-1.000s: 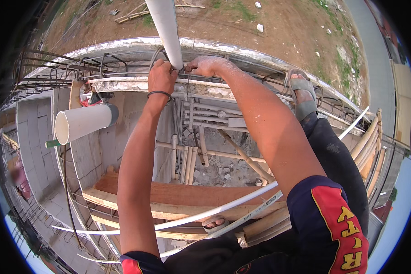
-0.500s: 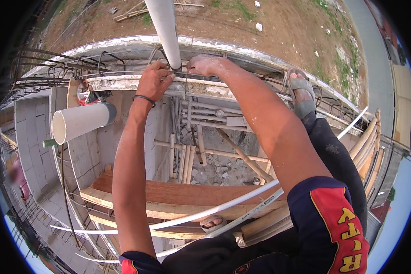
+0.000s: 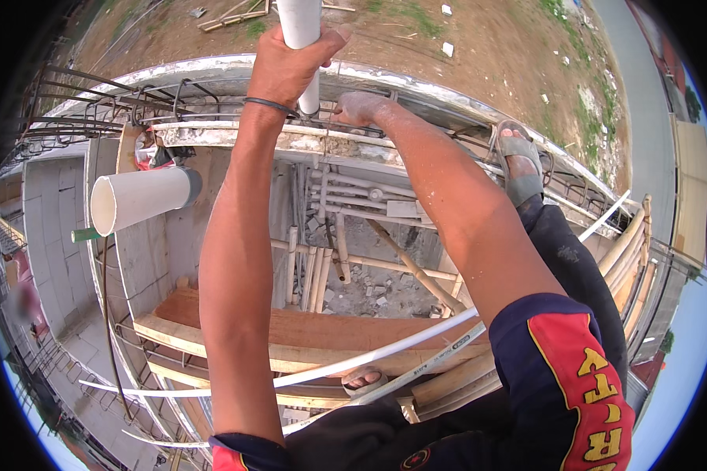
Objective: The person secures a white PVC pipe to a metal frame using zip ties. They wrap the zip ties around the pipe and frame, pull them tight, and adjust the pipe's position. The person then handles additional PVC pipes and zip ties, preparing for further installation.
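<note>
My left hand (image 3: 284, 69) is wrapped round an upright white plastic pipe (image 3: 299, 22) at the top middle. Below that grip, the pipe's lower end stands among the steel bars (image 3: 200, 106) in the trough along the top of the wall (image 3: 322, 142). My right hand (image 3: 361, 108), dusted with pale powder, is just right of the pipe's foot. Its fingers are bent down toward the bars. Their tips are partly hidden, so whatever they may hold cannot be made out.
A wide white pipe (image 3: 137, 201) sticks out on the left. Wooden planks (image 3: 353, 333) and thin white pipes (image 3: 416, 342) cross over a deep room with rubble and bamboo poles. One sandalled foot (image 3: 518, 161) rests on the wall top, the other (image 3: 364, 380) by the planks.
My left hand has moved up from the pipe's foot and now grips the pipe higher. The pipe has shifted slightly right. My right hand remains beside its lower end.
</note>
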{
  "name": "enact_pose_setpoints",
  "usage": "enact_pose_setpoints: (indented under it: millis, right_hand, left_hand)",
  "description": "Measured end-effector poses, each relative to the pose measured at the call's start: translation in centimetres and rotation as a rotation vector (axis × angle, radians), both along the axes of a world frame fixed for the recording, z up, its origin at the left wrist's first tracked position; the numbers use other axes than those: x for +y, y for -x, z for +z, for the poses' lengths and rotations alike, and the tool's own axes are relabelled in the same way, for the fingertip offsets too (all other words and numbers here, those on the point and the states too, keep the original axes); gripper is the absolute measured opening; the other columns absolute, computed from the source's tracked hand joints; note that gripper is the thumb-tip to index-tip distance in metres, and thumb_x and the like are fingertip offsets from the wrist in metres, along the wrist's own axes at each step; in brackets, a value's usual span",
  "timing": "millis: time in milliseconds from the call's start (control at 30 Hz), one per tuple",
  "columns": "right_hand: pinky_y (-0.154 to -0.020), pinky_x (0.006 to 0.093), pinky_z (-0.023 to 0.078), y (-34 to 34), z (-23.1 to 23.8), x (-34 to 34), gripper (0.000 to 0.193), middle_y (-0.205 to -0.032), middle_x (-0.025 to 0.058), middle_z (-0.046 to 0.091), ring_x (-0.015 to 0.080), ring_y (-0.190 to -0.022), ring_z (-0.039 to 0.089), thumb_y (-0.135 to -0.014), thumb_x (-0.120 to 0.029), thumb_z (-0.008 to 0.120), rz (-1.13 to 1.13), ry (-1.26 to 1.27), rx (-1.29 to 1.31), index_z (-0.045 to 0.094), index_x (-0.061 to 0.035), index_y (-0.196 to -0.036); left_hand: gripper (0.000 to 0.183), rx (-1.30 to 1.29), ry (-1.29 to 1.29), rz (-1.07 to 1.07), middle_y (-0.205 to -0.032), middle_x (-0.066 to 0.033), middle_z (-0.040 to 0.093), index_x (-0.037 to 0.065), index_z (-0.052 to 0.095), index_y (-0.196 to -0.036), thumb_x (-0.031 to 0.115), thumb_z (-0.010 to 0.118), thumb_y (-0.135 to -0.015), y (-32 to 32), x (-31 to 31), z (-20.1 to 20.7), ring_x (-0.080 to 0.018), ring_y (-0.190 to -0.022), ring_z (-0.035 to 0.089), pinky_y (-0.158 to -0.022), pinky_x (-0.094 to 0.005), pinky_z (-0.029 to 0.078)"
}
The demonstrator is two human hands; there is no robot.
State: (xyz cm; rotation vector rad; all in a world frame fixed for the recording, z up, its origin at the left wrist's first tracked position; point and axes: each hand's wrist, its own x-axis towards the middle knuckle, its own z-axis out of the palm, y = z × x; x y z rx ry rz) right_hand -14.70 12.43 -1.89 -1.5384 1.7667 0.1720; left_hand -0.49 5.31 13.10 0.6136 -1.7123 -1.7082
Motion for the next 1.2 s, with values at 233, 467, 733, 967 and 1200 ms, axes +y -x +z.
enact_pose_setpoints:
  millis: [233, 467, 733, 967, 1200]
  right_hand:
    - [-0.092, 0.0449, 0.049, -0.8, 2.1, -0.3, 0.057, -0.117, 0.0121, 0.065, 0.0324, -0.108, 0.061, -0.084, -0.057, 0.062, 0.002, -0.15, 0.087, 0.067, -0.0091, -0.114]
    - [-0.09, 0.0437, 0.051, -0.9, -0.7, -0.3, 0.059, -0.115, 0.0164, 0.065, 0.0341, -0.108, 0.062, -0.081, -0.055, 0.067, 0.027, -0.001, 0.198, 0.069, -0.0013, -0.107]
    - [-0.092, 0.043, 0.048, -0.6, -2.0, 0.3, 0.068, -0.112, 0.0226, 0.065, 0.0349, -0.109, 0.06, -0.078, -0.061, 0.068, -0.409, 0.056, -0.001, 0.067, 0.0009, -0.107]
    - [-0.091, 0.0426, 0.051, -1.3, -0.5, 0.1, 0.061, -0.118, 0.0202, 0.063, 0.034, -0.11, 0.061, -0.083, -0.051, 0.065, -0.497, -0.086, 0.039, 0.065, 0.0006, -0.114]
    - [-0.086, 0.0414, 0.054, -2.6, -0.1, -0.9, 0.034, -0.115, 0.0193, 0.065, 0.0306, -0.108, 0.064, -0.091, -0.028, 0.059, -0.506, -0.116, 0.19, 0.067, -0.0025, -0.112]
  left_hand:
    - [0.02, -0.017, -0.013, 0.026, -0.072, -0.0009, 0.058, 0.005, 0.06, -0.081, 0.018, 0.076, -0.077, -0.7, 0.6, 0.2, -0.0105, -0.064, 0.056, -0.061, -0.027, 0.045]
    - [0.033, -0.07, 0.037, 0.042, -0.074, -0.0013, 0.059, 0.005, 0.061, -0.086, 0.03, 0.079, -0.077, -1.3, 1.1, 0.2, -0.0123, -0.069, 0.057, -0.067, -0.0279, 0.044]
    - [0.078, 0.119, 0.046, -0.106, -0.097, -0.0093, 0.056, 0.003, 0.053, -0.109, 0.075, 0.034, -0.087, -1.9, 0.3, -2.0, -0.0192, -0.093, 0.052, -0.084, -0.0348, 0.04]
    - [0.071, -0.02, -0.239, -0.084, -0.098, -0.0121, 0.063, 0.003, 0.056, -0.111, 0.065, 0.025, -0.096, -2.6, -0.1, -8.5, -0.0225, -0.093, 0.057, -0.086, -0.0357, 0.043]
    - [0.037, -0.365, -0.482, -0.036, -0.094, -0.0107, 0.065, 0.001, 0.064, -0.099, 0.033, 0.048, -0.093, -1.5, -3.3, -14.0, -0.0191, -0.088, 0.058, -0.083, -0.0325, 0.045]
